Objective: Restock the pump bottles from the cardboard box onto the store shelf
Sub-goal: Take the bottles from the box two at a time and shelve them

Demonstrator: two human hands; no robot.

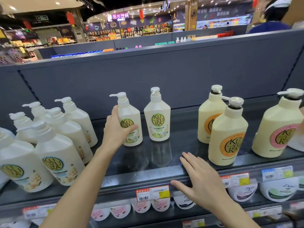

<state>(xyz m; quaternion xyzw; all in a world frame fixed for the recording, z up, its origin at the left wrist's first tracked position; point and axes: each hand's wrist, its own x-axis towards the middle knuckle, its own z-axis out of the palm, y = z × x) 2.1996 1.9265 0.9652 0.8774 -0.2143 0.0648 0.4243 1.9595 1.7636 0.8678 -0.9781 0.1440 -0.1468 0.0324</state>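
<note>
My left hand (117, 127) grips a white pump bottle with a green label (131, 112), which stands upright on the dark top shelf (148, 176). Right beside it stands a second green-label bottle (157, 116), untouched. My right hand (197, 175) rests flat and empty on the shelf's front edge, fingers spread. Several white blue-label pump bottles (57, 155) crowd the left of the shelf. Cream orange-label bottles (227, 134) stand to the right, and a pink-label one (278, 127) further right. The cardboard box is out of view.
Price tags (153, 193) line the shelf's front rail. Round-topped packs (161, 205) fill the lower shelf. A grey back panel (148, 76) rises behind the bottles. A person (273, 15) stands beyond it at the far right. A gap lies between the green-label and orange-label bottles.
</note>
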